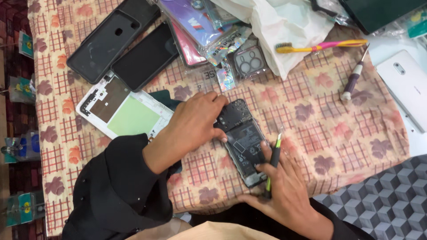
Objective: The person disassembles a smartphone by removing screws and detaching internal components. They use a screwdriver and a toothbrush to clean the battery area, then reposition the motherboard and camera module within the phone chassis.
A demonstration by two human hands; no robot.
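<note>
One view only, from a camera worn on the person's head, looking steeply down onto the table. It sits close: both forearms enter from the bottom edge and the left hand (pixel 195 122) and right hand (pixel 284 186) fill the middle of the frame. The patterned cloth (pixel 338 129) takes up most of the picture, running slightly askew, so the head seems a little tilted. At lower right the view slips past the table edge to a cube-patterned floor (pixel 396 195). Left margin shows a dark strip, too dim to read. No second view shares the scene.
</note>
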